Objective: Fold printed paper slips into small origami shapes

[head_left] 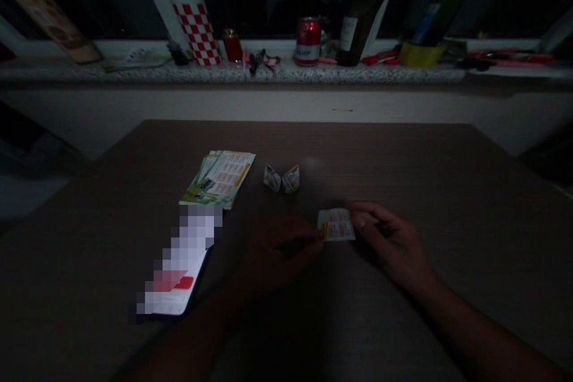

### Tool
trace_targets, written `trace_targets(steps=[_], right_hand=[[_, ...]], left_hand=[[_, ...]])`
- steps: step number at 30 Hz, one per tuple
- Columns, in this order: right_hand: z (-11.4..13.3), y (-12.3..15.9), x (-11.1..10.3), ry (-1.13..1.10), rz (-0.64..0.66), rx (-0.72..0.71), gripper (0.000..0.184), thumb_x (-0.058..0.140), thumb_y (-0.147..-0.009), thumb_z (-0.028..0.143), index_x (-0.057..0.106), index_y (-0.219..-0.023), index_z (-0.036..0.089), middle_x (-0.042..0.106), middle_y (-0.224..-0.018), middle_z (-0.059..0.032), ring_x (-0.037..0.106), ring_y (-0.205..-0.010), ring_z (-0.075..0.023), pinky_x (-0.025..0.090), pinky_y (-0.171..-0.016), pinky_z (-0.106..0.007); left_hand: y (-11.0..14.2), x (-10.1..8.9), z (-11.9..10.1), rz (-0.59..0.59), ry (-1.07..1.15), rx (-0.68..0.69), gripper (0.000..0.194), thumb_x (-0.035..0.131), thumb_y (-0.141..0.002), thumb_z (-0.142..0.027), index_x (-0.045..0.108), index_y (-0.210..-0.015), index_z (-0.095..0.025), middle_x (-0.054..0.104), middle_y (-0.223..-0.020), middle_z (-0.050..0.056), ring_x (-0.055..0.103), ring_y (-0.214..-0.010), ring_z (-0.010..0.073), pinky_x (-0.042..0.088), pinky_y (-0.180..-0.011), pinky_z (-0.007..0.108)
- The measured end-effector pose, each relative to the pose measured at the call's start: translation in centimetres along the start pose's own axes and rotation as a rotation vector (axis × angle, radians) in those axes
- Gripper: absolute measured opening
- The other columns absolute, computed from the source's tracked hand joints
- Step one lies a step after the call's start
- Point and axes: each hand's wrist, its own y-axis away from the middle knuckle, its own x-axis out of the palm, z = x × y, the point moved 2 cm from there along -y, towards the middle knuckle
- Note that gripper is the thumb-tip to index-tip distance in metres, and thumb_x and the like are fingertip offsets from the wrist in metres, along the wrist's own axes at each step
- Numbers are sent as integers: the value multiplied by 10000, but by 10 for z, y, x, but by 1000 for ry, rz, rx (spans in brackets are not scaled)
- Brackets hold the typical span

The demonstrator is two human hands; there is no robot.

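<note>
Between my hands is a small rectangular piece of printed calendar paper (338,225), pale with orange and dark print. My left hand (286,245) pinches its left edge between thumb and fingers. At its right edge, my right hand (389,236) grips it with the thumb on top. Whether the paper is folded is hard to tell in the dim light. Just beyond my left hand stand two small folded paper pieces (290,179), pointed at the top. To their left lies a stack of printed calendar cards (228,170), green and white with orange blocks.
A lit phone (179,295), its screen partly blurred, lies on the wooden table (385,161) by my left forearm. Along the granite windowsill (250,74) stand a red-and-white checkered bottle (197,30), a red can (308,42), a dark bottle (356,30) and a green bottle (447,0).
</note>
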Motion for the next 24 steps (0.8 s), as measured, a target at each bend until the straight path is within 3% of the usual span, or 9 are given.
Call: trace_targets(steps=[6, 12, 15, 18, 20, 24], right_hand=[[-2, 0, 0, -29, -11, -10, 133, 670, -828, 264, 717, -947, 226, 780, -835, -19, 735, -734, -147, 580, -664, -213], [1, 3, 1, 71, -55, -117, 115, 710, -769, 195, 691, -882, 205, 763, -796, -22, 728, -699, -155, 594, -643, -233], [3, 5, 2, 131, -101, -183, 108, 717, -757, 162, 654, -829, 211, 735, -745, 5, 710, -660, -130, 580, -624, -205], [4, 6, 4, 194, -67, -246, 115, 715, -761, 155, 640, -826, 213, 724, -760, 6, 702, -676, -126, 570, -625, -201], [3, 7, 4, 224, -37, -277, 148, 711, -768, 155, 639, -884, 213, 736, -799, -6, 708, -719, -142, 576, -661, -225], [4, 7, 3, 262, 5, -300, 222, 703, -784, 165, 651, -995, 207, 758, -845, -24, 721, -757, -169, 588, -690, -263]], left_hand=[[0, 4, 2, 28, -32, 123, 65, 681, -778, -134, 693, -838, -156, 703, -793, 44, 664, -700, 125, 535, -631, 224], [2, 7, 3, 61, -84, 96, 63, 668, -788, -170, 685, -849, -169, 701, -863, 58, 665, -776, 148, 543, -688, 267], [1, 9, 3, 98, -65, -79, 143, 714, -731, -200, 653, -859, -183, 699, -846, 38, 658, -768, 164, 531, -701, 290], [1, 9, 4, 32, 80, -384, 321, 736, -705, -200, 591, -992, -199, 702, -817, 7, 656, -729, 159, 523, -666, 272], [0, 10, 6, 6, 213, -509, 435, 744, -704, -199, 567, -1101, -200, 713, -842, 10, 670, -765, 171, 528, -687, 277], [-2, 10, 12, -16, 347, -592, 207, 710, -752, -248, 682, -942, -173, 735, -904, 45, 683, -844, 203, 528, -768, 311]])
